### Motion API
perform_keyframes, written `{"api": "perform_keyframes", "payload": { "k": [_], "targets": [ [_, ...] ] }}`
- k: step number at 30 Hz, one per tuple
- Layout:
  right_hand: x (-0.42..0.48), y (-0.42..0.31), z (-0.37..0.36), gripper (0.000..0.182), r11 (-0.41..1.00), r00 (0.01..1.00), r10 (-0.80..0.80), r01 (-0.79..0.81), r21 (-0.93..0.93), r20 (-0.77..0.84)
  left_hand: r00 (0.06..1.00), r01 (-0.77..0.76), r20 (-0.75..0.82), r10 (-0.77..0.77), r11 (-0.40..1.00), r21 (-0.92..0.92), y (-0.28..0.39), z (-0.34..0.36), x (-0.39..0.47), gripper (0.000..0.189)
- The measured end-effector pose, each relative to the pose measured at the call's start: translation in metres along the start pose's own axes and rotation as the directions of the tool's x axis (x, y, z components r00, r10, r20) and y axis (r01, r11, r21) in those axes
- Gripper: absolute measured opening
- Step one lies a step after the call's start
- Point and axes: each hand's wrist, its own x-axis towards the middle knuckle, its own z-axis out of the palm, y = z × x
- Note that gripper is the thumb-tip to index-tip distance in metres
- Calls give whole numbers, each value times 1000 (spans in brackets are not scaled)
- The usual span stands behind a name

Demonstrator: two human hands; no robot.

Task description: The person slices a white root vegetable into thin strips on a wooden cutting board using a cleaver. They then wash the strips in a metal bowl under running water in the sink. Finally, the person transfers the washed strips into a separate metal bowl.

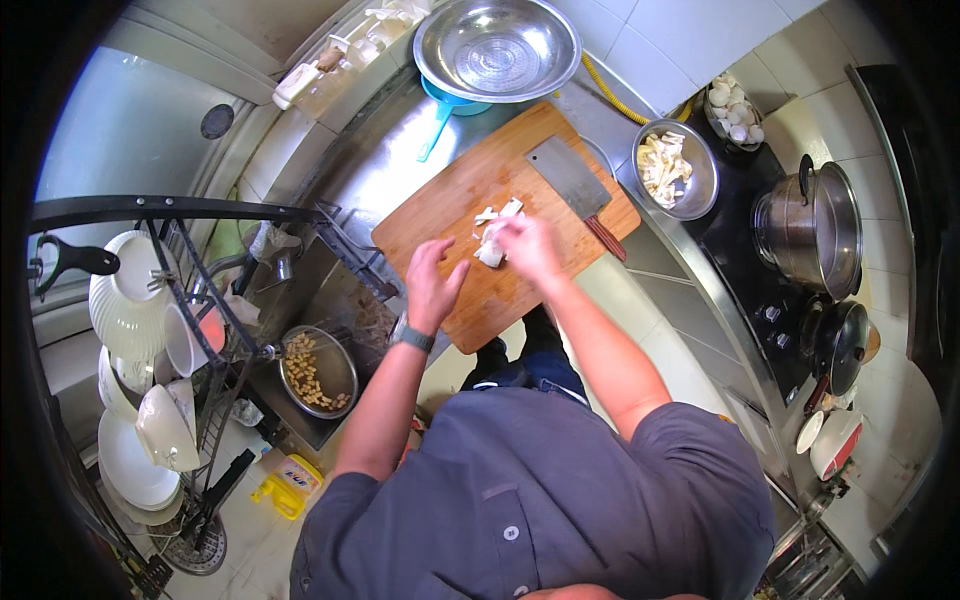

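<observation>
A wooden cutting board (450, 202) lies before me on the metal counter. Sliced white pieces, which look like mushroom (490, 253), sit in a small heap near its middle. My right hand (529, 246) is over this heap with its fingertips at the pieces; it is blurred, and whether it grips any is hidden. Fingers apart and holding nothing, my left hand (435, 285) hovers near the board's left side. On the right part of the board rests a cleaver (570, 176), its wooden handle pointing towards me past the edge.
A metal bowl (711, 196) of pale sliced pieces stands right of the board. Behind are a large steel basin (427, 56) and a blue strainer (441, 124). The stove holds a steel pot (795, 232). Left are a dish rack (172, 201) and a bowl of peanuts (311, 375).
</observation>
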Motion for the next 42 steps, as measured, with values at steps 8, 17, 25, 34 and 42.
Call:
{"api": "perform_keyframes", "payload": {
  "k": [8,17,25,34,42],
  "targets": [
    [86,56,-264,30,703,853,-219,-198,-683,-473,932,189,247,-264,938,289,2,132,105,31],
    [68,46,-196,32,843,933,-178,-18,-537,-311,968,186,108,-225,938,293,0,140,94,23],
    [77,26,-6,39,984,967,-169,178,-29,192,932,340,21,-363,848,-407,-16,74,68,24],
    [7,-3,166,26,940,694,7,-250,233,720,804,393,-53,-593,595,-701,-74,-72,-72,18],
    [-72,37,391,16,832,540,123,-514,210,832,522,285,23,-852,149,-947,-215,-166,-190,13]
  ]
}}
